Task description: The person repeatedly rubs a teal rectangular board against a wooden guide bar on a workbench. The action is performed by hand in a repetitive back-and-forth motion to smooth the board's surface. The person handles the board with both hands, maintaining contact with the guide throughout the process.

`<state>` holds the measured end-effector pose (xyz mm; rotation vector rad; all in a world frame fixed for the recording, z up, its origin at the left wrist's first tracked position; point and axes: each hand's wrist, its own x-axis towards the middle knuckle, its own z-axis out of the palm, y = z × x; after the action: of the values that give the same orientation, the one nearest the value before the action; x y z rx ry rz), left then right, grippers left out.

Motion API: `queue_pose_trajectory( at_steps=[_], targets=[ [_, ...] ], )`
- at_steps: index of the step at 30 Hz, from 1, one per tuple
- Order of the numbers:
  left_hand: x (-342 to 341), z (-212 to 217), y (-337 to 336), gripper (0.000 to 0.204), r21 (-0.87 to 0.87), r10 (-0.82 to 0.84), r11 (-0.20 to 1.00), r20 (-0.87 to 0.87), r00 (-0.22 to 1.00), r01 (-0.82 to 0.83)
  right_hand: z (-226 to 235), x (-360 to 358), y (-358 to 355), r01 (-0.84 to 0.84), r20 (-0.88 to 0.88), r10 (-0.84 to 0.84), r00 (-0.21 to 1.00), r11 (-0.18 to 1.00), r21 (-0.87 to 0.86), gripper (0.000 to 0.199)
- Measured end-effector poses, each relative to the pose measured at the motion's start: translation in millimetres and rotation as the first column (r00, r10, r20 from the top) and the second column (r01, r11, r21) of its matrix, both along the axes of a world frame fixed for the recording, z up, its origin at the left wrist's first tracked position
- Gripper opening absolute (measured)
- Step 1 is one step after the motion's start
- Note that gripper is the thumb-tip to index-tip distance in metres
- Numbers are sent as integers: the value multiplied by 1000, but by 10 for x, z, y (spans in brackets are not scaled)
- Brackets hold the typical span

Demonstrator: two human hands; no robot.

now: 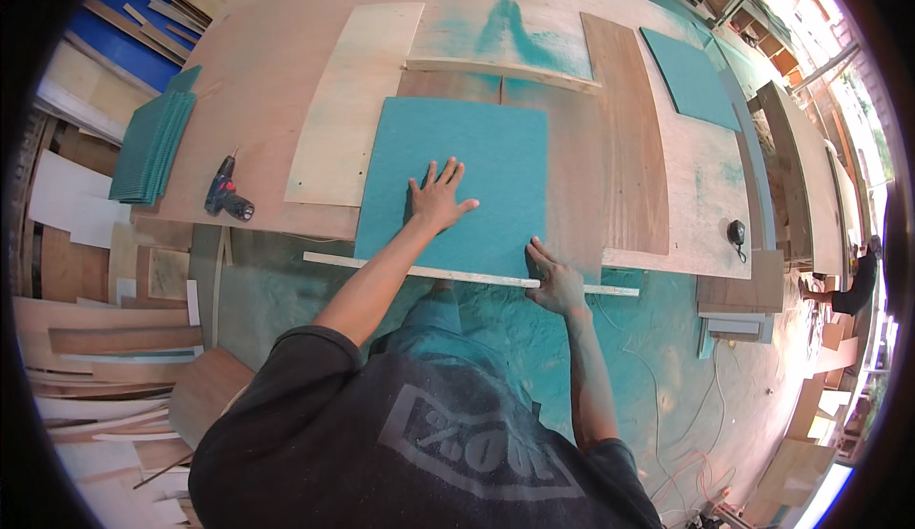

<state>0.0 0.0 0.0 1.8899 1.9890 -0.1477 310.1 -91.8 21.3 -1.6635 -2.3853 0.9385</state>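
Note:
A square teal board (400, 148) lies on the wooden worktable in front of me. My left hand (441, 197) is open on top of it, fingers spread and palm down near the board's middle. At the board's near right corner is my right hand (559, 285), fingers stretched out apart along the corner and thumb by the front edge. A pale wooden strip (419, 271) runs along the board's near edge, and part of it passes behind my right hand. Beneath the teal board, a brown panel (576, 186) shows along its right side.
A cordless drill (227, 192) and a stack of teal boards (155, 148) are at the left. Another wooden strip (505, 73) lies beyond the board. On the right are a teal panel (688, 76) and a black tape measure (737, 233). Cables (658, 405) trail over the floor.

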Motion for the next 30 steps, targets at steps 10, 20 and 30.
queue_pose_trajectory(
  at_steps=[10,20,30],
  targets=[
    [-320,-171,-165,97,157,38,986,121,992,-57,-71,51,-7,183,-421,-239,875,968,-171,73],
    [-1068,-41,-220,94,186,514,846,-29,857,-500,-266,-188,206,386,-82,-386,919,922,-18,41],
    [-980,44,-155,92,180,510,848,-18,860,-499,-297,-160,223,402,-169,-389,906,914,48,49]
  ],
)
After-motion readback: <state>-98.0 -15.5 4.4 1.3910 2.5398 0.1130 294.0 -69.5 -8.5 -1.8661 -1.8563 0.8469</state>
